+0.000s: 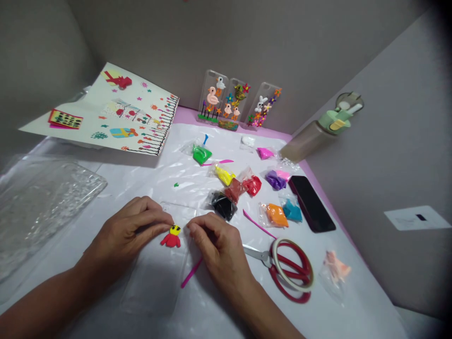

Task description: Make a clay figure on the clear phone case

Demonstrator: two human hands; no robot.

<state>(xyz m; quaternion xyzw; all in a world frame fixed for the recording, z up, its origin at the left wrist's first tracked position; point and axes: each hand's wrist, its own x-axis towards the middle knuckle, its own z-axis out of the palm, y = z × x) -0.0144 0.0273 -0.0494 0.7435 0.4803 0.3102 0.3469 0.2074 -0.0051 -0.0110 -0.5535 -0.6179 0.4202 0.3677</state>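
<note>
Working close over a clear case [151, 285], both hands meet at a small red-and-yellow figure [171, 240], which lies on the upper part of that case, its yellow head turned away from the wearer. The left hand [136, 223] has thumb and forefinger brought together at the head's edge, perhaps to steady it; whether they grip it I cannot tell. The right hand [221, 242] is curled, thumb against forefinger, just beside the head; whether anything tiny sits between those tips cannot be seen. Both wrists come in low from the sides, which seems to leave the figure in plain sight. A pink stick [191, 274] lies partly hidden beneath the right hand. Near the right knuckles sits a black clay packet [225, 206], probably kept within easy reach, while the scissors [257, 254], their handles under a pale ring [282, 278], crowd that forearm's outer side. Beyond them lie an orange packet [277, 214] and a dark phone [312, 203]. Decorated cases [213, 97] lean against the wall at the back, well clear of the hands, perhaps for display.
</note>
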